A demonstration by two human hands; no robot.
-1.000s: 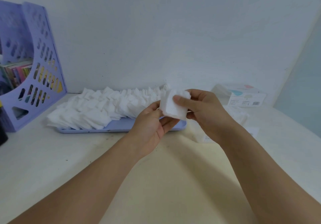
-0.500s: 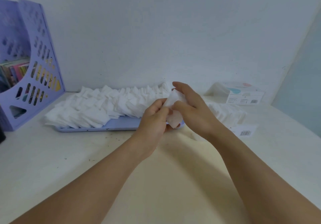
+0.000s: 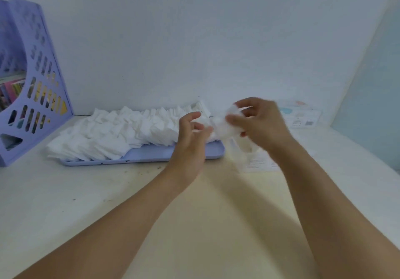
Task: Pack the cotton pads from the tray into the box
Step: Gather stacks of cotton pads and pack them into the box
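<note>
Dozens of cotton pads (image 3: 112,133) heaped on tray (image 3: 151,155); right hand (image 3: 259,122) pinches a small stack (image 3: 225,125), left hand (image 3: 190,135) loosely curled, empty. Likely light, soft, compressible: grip stack's flat faces, box (image 3: 300,116) behind

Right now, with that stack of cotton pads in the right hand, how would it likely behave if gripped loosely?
The stack of cotton pads looks soft, so it probably squashes under the right hand. Separate thin pads may fan or slip apart. It is likely very light.
</note>
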